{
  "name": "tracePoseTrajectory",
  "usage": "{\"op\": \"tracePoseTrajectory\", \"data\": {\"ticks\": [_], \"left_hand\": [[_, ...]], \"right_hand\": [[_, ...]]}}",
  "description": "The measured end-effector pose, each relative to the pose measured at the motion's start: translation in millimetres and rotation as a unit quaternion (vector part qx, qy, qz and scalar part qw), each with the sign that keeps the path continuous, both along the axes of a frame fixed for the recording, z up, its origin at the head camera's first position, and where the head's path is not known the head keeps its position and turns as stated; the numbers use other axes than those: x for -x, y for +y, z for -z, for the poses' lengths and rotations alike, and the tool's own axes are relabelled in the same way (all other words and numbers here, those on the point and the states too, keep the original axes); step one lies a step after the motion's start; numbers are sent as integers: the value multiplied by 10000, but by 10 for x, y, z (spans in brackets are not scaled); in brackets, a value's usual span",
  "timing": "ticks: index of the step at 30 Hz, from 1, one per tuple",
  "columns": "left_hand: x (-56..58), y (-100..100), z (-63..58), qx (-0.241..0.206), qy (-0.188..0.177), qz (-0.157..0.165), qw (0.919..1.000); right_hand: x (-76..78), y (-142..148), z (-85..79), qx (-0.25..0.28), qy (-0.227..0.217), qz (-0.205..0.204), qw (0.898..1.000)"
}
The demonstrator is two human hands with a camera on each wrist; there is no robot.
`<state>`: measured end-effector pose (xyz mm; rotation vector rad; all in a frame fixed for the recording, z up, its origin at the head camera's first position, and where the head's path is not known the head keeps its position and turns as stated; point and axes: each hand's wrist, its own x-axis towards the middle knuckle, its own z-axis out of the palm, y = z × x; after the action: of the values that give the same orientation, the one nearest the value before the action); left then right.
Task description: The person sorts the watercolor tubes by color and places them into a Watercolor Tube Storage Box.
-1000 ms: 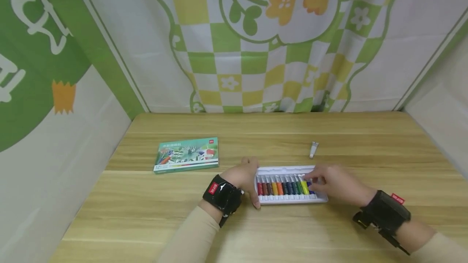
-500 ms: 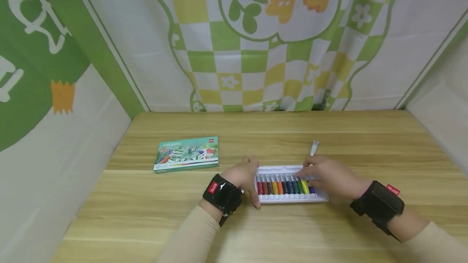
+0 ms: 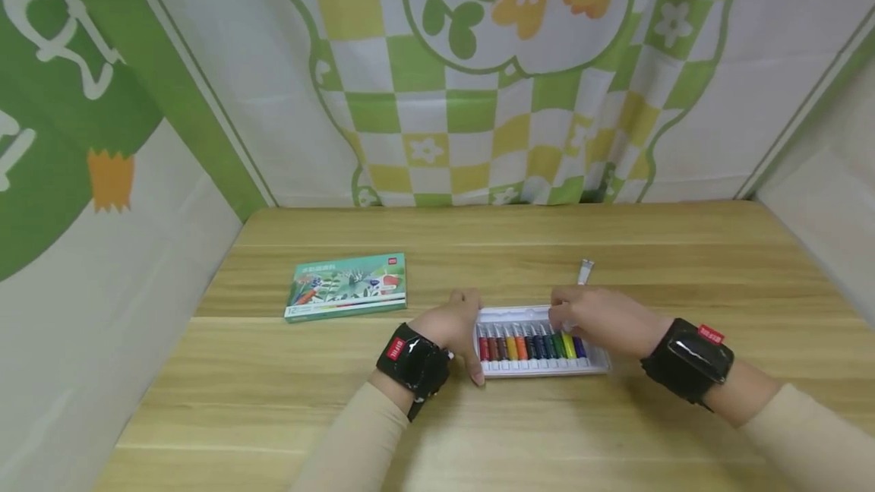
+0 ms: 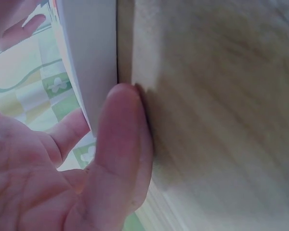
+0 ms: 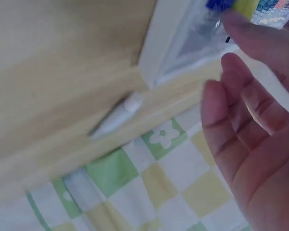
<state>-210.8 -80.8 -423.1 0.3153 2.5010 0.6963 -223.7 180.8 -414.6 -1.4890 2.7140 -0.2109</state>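
A white tray (image 3: 598, 361) holds a row of paint tubes (image 3: 522, 348) in several colours, from red at the left to yellow and violet at the right. My left hand (image 3: 447, 329) grips the tray's left end, thumb at the front corner and fingers behind; the left wrist view shows the thumb against its side. Over the upper ends of the tubes at the right is my right hand (image 3: 601, 317), its fingers loosely bent. The right wrist view shows the thumb near the yellow tube (image 5: 245, 7), apart from the other visible fingers, with nothing visible held between them.
One loose white tube (image 3: 585, 272) lies on the wooden table (image 3: 478, 431) behind the tray, partly hidden by the right hand. A green illustrated paint box (image 3: 347, 287) lies to the left. A patterned curtain (image 3: 472, 120) hangs along the table's back edge.
My right hand has moved left along the tubes from the tray's right end, uncovering the violet tube. The left hand keeps its place on the tray. The head view has shifted slightly.
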Motion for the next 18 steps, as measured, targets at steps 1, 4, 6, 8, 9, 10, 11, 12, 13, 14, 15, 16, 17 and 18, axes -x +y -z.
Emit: {"op": "tracePoseTrajectory", "data": {"ticks": [1,4,6,8,9,10,11,12,13,14,15,16,17,18], "left_hand": [[-3,-3,-5,6,4,-7,10000],[-16,-7,-13,17,14,-18,10000],[-18,-7,-19,15,13,-20,10000],[-14,-9,-25,33,21,-4,10000],[-10,-11,-31,23,28,-9,10000],[-9,-12,-31,4,23,-9,10000],[-8,-13,-33,-10,34,-9,10000],[-6,-13,-34,-23,37,-7,10000],[-5,-14,-31,-34,43,-2,10000],[-3,-14,-29,-41,46,-1,10000],[-2,-14,-27,-48,45,-4,10000],[-1,-13,-23,-43,43,-2,10000],[-1,-13,-21,-44,24,-12,10000],[-1,-12,-16,-49,4,-21,10000]], "right_hand": [[11,-17,-12,-90,8,-43,10000],[57,-40,-21,-201,-29,-191,9996],[98,-37,-12,-172,-82,-247,9995],[135,-17,2,-65,-239,-206,9995],[152,-2,4,-25,-314,-172,9994],[162,14,13,6,-403,-135,9991],[174,30,20,68,-481,-140,9987],[182,47,24,109,-549,-152,9983],[189,65,29,160,-651,-147,9976],[190,82,34,200,-722,-154,9971],[194,96,40,254,-822,-171,9961],[198,107,48,312,-900,-194,9953],[198,115,53,370,-967,-204,9944],[197,124,60,400,-1029,-169,9937]]}}
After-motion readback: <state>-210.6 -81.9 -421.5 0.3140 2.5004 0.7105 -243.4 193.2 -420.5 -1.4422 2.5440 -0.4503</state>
